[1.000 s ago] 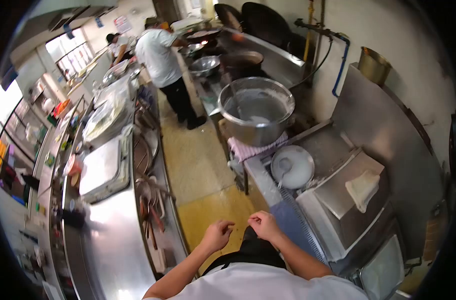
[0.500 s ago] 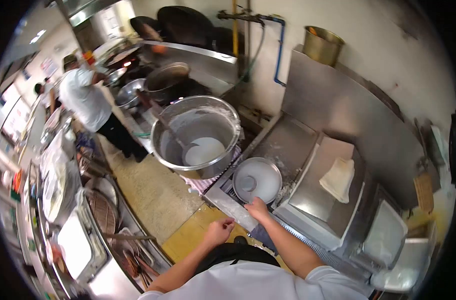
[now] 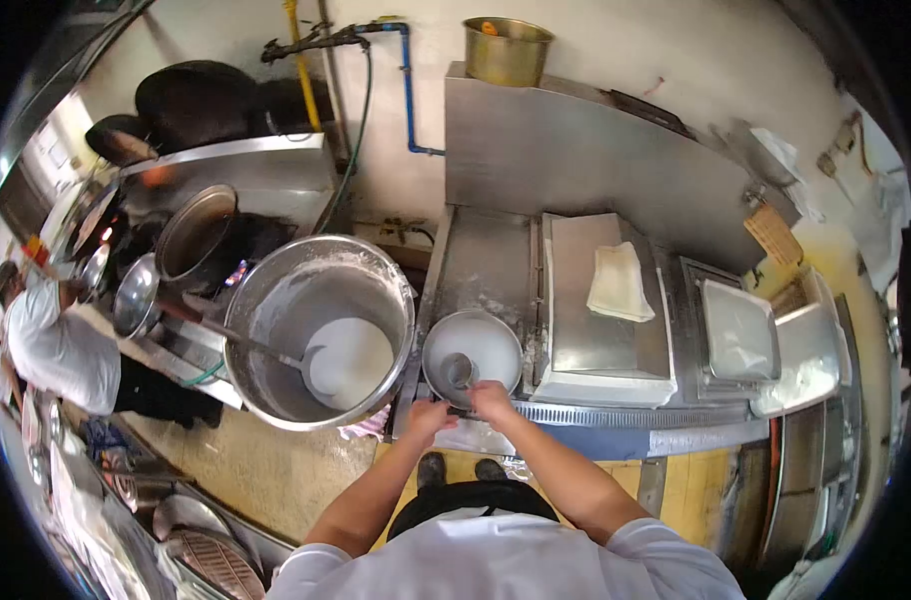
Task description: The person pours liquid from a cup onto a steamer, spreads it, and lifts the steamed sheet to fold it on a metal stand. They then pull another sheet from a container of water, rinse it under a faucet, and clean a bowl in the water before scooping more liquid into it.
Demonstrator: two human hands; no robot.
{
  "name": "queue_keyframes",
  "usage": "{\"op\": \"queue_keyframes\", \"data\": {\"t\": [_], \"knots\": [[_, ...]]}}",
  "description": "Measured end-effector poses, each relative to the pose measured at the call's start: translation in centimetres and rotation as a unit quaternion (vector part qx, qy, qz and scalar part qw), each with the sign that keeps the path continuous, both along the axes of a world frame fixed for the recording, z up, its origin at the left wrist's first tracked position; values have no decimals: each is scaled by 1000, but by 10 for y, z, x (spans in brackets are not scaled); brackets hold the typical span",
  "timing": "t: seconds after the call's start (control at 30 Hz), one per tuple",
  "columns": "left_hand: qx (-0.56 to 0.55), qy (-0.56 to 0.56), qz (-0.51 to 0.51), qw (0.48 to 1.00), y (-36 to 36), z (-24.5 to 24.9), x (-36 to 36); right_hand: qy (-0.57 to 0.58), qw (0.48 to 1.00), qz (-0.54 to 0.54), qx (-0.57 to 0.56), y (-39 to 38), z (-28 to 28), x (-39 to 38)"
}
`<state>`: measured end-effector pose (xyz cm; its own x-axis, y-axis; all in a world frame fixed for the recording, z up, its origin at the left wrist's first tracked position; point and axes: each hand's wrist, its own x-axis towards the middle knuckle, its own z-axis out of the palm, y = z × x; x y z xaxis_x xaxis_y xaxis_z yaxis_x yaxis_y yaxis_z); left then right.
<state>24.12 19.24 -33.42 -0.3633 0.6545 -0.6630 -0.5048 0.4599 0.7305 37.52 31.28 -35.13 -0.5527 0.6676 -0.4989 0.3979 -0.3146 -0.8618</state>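
A round metal pan (image 3: 494, 343) with white liquid stands on the steel counter, and a small metal cup or ladle (image 3: 458, 371) sits in it at the front left. My right hand (image 3: 491, 400) is at the pan's front rim, its fingers closed beside the cup; what they grip is too small to make out. My left hand (image 3: 431, 418) is just left of it, near the front rim, its fingers blurred. To the left stands a large metal pot (image 3: 266, 300) holding white liquid, with a long-handled paddle (image 3: 241, 338) leaning in it.
A folded cloth (image 3: 619, 282) lies on a steel box lid (image 3: 586, 340). Right of it are a white-filled tray (image 3: 739, 330) and a hanging brush (image 3: 773, 235). Woks (image 3: 196, 103) stand behind the stove. Another person (image 3: 61, 340) works at the far left.
The view has swung to the right. My left hand has come up to the pan's front, close to my right hand. The cup has shifted toward the pan's front rim.
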Motion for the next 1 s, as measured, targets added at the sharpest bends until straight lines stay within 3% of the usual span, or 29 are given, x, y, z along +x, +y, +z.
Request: {"op": "queue_keyframes", "data": {"t": [0.03,0.13,0.23,0.33,0.43,0.53,0.73,0.83,1.0], "knots": [[6,-36,12,999,4,-3,-2,53,997,-31,-53,-3,11,8],[10,-120,10,993,14,-39,-6,37,991,-106,-67,-23,62,41],[-64,-39,-23,997,30,-38,-1,49,983,-143,-103,-37,81,92],[-83,-56,-23,995,32,-44,-4,44,977,-174,-111,-48,91,147],[-60,6,18,998,37,-36,0,37,980,-162,-109,-48,79,198],[-56,8,167,984,41,-27,10,44,986,-135,-92,-41,66,238],[-12,88,148,985,37,-17,12,26,995,-62,-67,-14,47,287],[-7,101,166,981,32,2,18,-144,989,-4,-13,4,42,300],[-2,204,117,972,18,4,12,-225,967,72,94,17,45,304]]}}
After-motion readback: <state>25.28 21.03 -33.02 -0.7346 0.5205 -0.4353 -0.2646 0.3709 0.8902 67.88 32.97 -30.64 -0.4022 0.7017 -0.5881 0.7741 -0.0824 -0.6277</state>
